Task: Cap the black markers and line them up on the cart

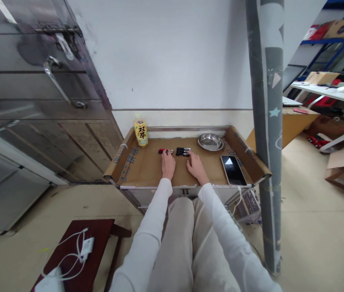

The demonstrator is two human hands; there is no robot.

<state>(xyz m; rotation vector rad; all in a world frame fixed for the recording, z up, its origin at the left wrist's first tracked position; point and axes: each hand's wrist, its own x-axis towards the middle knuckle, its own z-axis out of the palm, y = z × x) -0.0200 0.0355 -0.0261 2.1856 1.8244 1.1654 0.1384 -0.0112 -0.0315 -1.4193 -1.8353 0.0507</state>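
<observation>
Sitting on a cardboard-lined table (147,170), from left to right, are a yellow drink bottle (140,131), red-and-black batteries (163,151), black batteries (183,151), a steel bowl (210,142) and a phone (233,169). The left hand (168,164) lies flat and loose, fingertips touching the red-and-black batteries. The right hand (195,166) rests relaxed just beside the black batteries, gripping nothing. A grey pole (266,134) stands at the right.

Bottle (140,131), steel bowl (210,142), phone (233,170)
</observation>
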